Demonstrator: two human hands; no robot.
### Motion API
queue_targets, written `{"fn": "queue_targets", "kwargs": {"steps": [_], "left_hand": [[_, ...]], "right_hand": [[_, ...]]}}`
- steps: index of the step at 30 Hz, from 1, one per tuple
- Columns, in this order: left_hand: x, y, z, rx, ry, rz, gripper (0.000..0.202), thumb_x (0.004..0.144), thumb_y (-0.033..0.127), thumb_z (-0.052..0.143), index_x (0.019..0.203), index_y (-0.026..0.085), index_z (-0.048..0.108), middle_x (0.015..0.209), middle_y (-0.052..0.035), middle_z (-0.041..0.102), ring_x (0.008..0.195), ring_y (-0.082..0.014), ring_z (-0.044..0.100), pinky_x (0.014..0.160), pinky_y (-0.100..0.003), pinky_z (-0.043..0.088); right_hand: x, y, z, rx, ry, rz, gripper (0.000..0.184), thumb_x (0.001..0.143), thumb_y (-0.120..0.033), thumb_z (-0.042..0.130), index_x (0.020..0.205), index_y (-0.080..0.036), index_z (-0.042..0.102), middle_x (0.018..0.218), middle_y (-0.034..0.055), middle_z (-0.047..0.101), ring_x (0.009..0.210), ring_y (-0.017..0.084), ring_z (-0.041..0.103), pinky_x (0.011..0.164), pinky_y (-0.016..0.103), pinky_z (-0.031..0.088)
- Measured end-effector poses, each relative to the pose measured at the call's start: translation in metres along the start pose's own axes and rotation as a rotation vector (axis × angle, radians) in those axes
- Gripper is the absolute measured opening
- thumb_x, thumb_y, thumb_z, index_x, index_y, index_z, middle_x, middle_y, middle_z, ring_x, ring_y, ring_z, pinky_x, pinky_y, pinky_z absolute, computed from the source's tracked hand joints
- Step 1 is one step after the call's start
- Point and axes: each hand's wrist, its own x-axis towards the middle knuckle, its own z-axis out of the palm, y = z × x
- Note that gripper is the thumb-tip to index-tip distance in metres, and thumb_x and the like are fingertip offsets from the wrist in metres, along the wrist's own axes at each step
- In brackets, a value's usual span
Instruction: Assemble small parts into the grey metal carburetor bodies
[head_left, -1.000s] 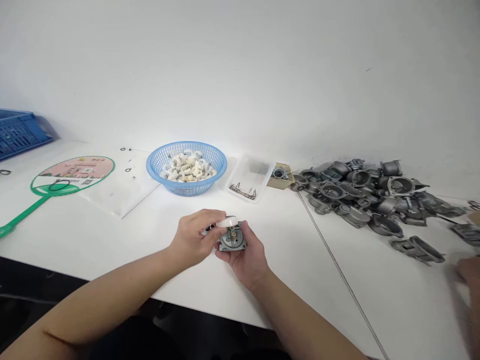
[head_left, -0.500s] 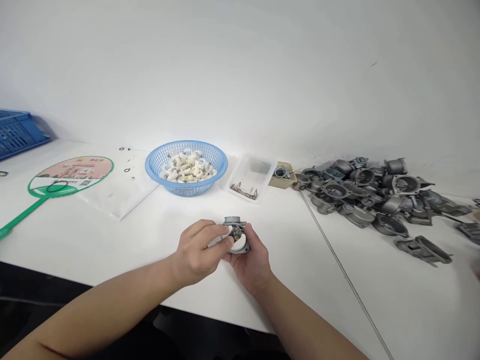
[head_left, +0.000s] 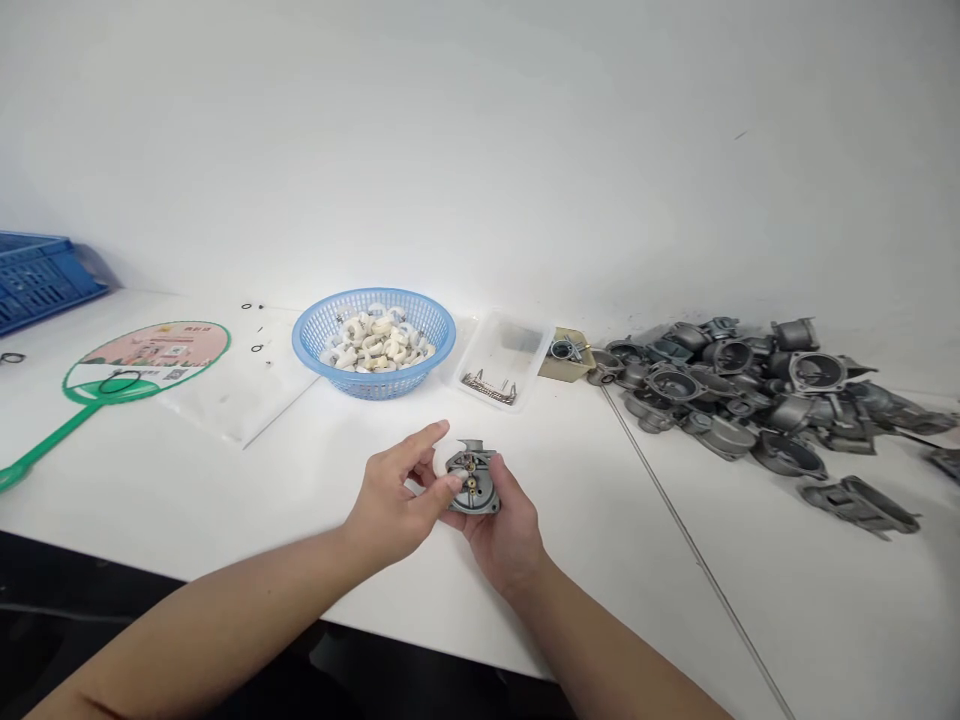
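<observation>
My right hand (head_left: 504, 525) is wrapped round a grey metal carburetor body (head_left: 484, 490), its open side with small brass parts facing up. My left hand (head_left: 397, 495) pinches a white curved carburetor float (head_left: 448, 457) at the left edge of that body. The float stands tilted up, and the thumb covers part of it. Whether it is hinged to the body I cannot tell. Beyond the hands, a blue plastic basket (head_left: 304, 352) is heaped with more white floats (head_left: 379, 338).
A clear tray (head_left: 491, 345) holds thin metal pins, beside a yellowish box (head_left: 574, 370) of small parts. Many carburetor parts (head_left: 731, 385) are piled at right. A green-handled fan (head_left: 150, 355), a plastic bag (head_left: 240, 400) and a blue crate (head_left: 45, 280) lie left.
The float has swung from lying over the carburetor body to standing tilted at its left side, uncovering the brass parts. My left index finger has lifted. The view has shifted slightly.
</observation>
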Motion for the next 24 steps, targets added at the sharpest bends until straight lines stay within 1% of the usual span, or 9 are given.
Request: {"fn": "queue_targets", "kwargs": {"steps": [4,8,10,13,15,17,18,22,24], "left_hand": [[0.0019,-0.0050,-0.0011,-0.052,-0.043,-0.065,0.034,0.075,0.022,0.065,0.109,0.017,0.063,0.073,-0.0002,0.057,0.062,-0.0096,0.055,0.060,-0.024,0.052],[0.0026,-0.0091,-0.0017,-0.026,-0.050,-0.093,0.038,0.069,0.022,0.071,0.107,0.018,0.065,0.074,-0.0008,0.058,0.063,-0.0111,0.056,0.062,-0.026,0.053],[0.0023,-0.0101,-0.0014,-0.028,-0.055,-0.107,0.039,0.069,0.021,0.071,0.106,0.019,0.064,0.077,-0.0013,0.058,0.064,-0.0113,0.056,0.061,-0.026,0.054],[0.0020,-0.0098,-0.0004,-0.051,-0.047,-0.133,0.039,0.068,0.022,0.070,0.106,0.019,0.063,0.087,-0.0037,0.058,0.065,-0.0112,0.057,0.059,-0.026,0.055],[0.0026,-0.0090,-0.0003,-0.056,-0.046,-0.139,0.038,0.067,0.021,0.070,0.105,0.017,0.062,0.098,-0.0063,0.057,0.063,-0.0094,0.057,0.057,-0.026,0.055],[0.0039,-0.0081,-0.0010,-0.044,-0.047,-0.110,0.038,0.067,0.020,0.069,0.104,0.016,0.061,0.107,-0.0087,0.057,0.060,-0.0082,0.057,0.056,-0.026,0.056],[0.0047,-0.0076,-0.0017,-0.024,-0.044,-0.081,0.038,0.067,0.021,0.069,0.104,0.016,0.061,0.107,-0.0090,0.059,0.060,-0.0085,0.057,0.056,-0.026,0.056],[0.0069,-0.0054,-0.0048,0.154,-0.018,0.068,0.036,0.067,0.024,0.069,0.102,0.016,0.061,0.092,-0.0065,0.065,0.064,-0.0122,0.057,0.058,-0.029,0.056],[0.0065,-0.0043,-0.0058,0.229,0.005,0.108,0.040,0.066,0.025,0.068,0.104,0.015,0.058,0.090,-0.0060,0.066,0.067,-0.0136,0.059,0.062,-0.030,0.056]], "right_hand": [[0.0007,0.0008,-0.0026,-0.027,0.029,0.007,0.042,0.078,-0.056,0.056,0.095,-0.020,0.069,0.093,0.0064,0.067,0.092,0.024,0.059,0.069,0.035,0.049],[-0.0005,0.0002,-0.0021,-0.043,0.030,0.003,0.042,0.079,-0.056,0.055,0.091,-0.019,0.069,0.089,0.0058,0.067,0.090,0.024,0.059,0.070,0.036,0.050],[-0.0020,-0.0007,0.0000,-0.054,0.029,-0.002,0.041,0.079,-0.056,0.055,0.091,-0.019,0.069,0.091,0.0061,0.068,0.091,0.024,0.060,0.072,0.037,0.050],[-0.0040,-0.0022,0.0041,-0.048,0.032,-0.004,0.041,0.079,-0.055,0.056,0.095,-0.019,0.068,0.096,0.0074,0.069,0.095,0.026,0.061,0.077,0.042,0.050],[-0.0045,-0.0028,0.0060,-0.041,0.020,-0.003,0.042,0.079,-0.054,0.057,0.096,-0.018,0.067,0.097,0.0085,0.069,0.096,0.028,0.061,0.080,0.045,0.050],[-0.0043,-0.0030,0.0066,-0.045,0.015,-0.002,0.042,0.079,-0.054,0.056,0.096,-0.017,0.067,0.097,0.0087,0.069,0.096,0.028,0.062,0.080,0.045,0.050],[-0.0041,-0.0030,0.0064,-0.052,0.016,-0.002,0.042,0.080,-0.054,0.056,0.096,-0.017,0.067,0.097,0.0085,0.069,0.095,0.027,0.062,0.079,0.044,0.050],[-0.0032,-0.0025,0.0049,-0.067,0.006,-0.013,0.041,0.080,-0.054,0.056,0.097,-0.018,0.067,0.098,0.0082,0.067,0.094,0.026,0.060,0.075,0.041,0.051],[-0.0032,-0.0021,0.0043,-0.069,-0.013,-0.022,0.042,0.080,-0.054,0.055,0.098,-0.018,0.067,0.097,0.0083,0.067,0.093,0.025,0.059,0.075,0.042,0.051]]}}
